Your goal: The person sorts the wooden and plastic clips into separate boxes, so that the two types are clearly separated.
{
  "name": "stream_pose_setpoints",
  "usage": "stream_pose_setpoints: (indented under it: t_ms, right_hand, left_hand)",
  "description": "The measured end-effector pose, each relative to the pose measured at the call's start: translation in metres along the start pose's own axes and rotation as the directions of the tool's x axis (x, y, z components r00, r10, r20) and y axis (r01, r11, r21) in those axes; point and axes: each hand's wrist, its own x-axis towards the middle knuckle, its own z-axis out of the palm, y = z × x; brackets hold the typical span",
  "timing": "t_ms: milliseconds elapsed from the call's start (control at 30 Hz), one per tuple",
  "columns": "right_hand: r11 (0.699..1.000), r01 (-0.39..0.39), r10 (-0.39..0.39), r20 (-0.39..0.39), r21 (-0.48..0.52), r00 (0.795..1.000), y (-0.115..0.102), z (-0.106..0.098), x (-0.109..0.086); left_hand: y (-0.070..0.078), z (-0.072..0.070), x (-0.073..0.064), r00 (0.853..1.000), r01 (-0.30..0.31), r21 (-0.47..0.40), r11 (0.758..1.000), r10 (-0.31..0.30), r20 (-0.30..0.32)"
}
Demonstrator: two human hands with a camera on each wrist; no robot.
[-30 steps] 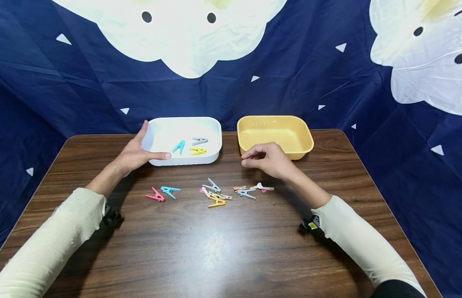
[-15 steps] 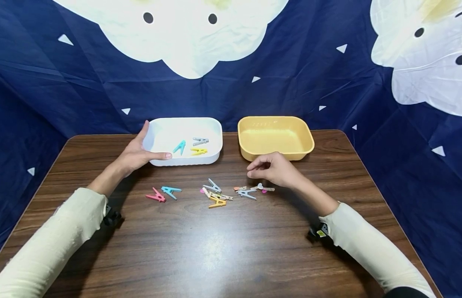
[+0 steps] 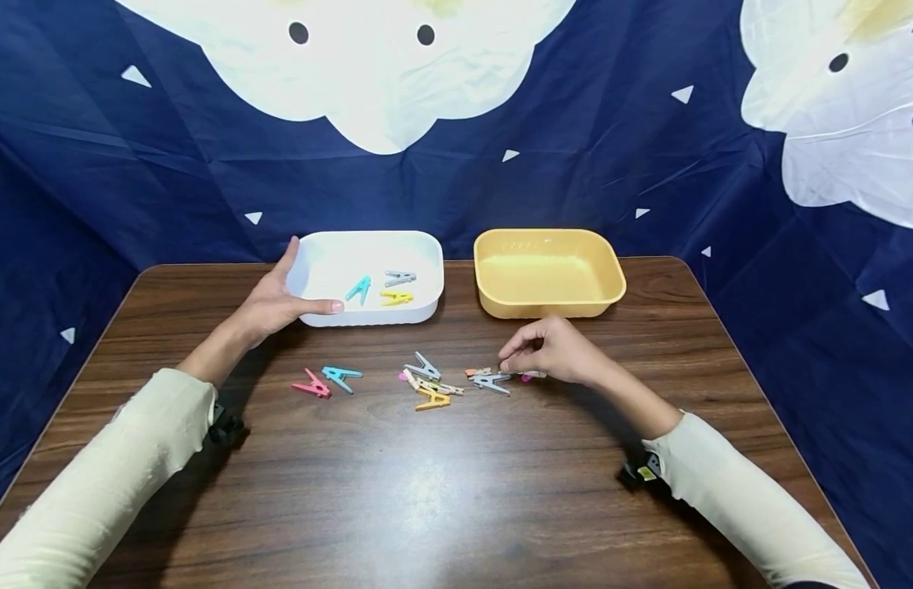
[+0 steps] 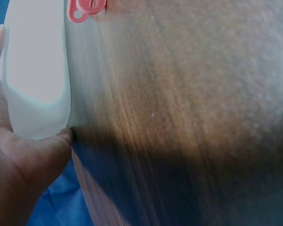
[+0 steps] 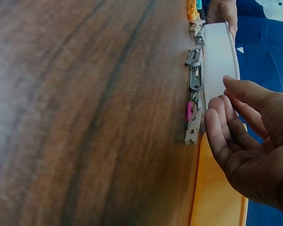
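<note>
My left hand (image 3: 268, 304) holds the left end of a white plastic basin (image 3: 375, 317), thumb along its front wall and the other fingers at its far side. Inside lie a teal clothespin (image 3: 359, 288), a grey clothespin (image 3: 400, 279) and a yellow clothespin (image 3: 397, 298). My right hand (image 3: 555, 352) hovers over the right cluster, fingers loosely bent with nothing between them. It partly hides a wooden clothespin (image 5: 193, 129) with a pink piece beside it. A blue-grey clothespin (image 3: 492, 384) and an orange-tipped clothespin (image 3: 477, 372) lie just left of its fingertips.
A yellow plastic basin (image 3: 548, 311) stands behind my right hand. At the table's middle several clothespins lie jumbled, an orange-yellow one (image 3: 433, 399) in front. Further left are a red clothespin (image 3: 313, 384) and a blue clothespin (image 3: 341, 376). A dark blue curtain (image 3: 456, 188) hangs behind the table.
My right hand has moved from the front of the yellow basin toward me and slightly right, down over the right cluster. The left hand keeps its hold on the white basin.
</note>
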Motion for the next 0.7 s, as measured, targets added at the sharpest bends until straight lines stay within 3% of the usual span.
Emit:
stream_pose_setpoints:
  t_ms: [300, 500, 700]
  right_hand:
    - [1.000, -0.004, 0.004, 0.072, 0.009, 0.997, 0.0038, -0.0002, -0.0016]
    - [0.995, 0.061, -0.055, 0.077, -0.074, 0.996, 0.0052, 0.0008, 0.0000]
    - [0.973, 0.146, -0.135, 0.069, -0.180, 0.988, 0.0055, 0.0032, 0.0013]
  left_hand:
    - [-0.0009, 0.0004, 0.0014, 1.000, -0.001, -0.001, 1.000, 0.001, 0.003]
    - [-0.0011, 0.0004, 0.0011, 1.000, 0.000, 0.004, 1.000, 0.000, 0.004]
    - [-0.0009, 0.0005, 0.0005, 1.000, -0.002, -0.006, 1.000, 0.002, 0.002]
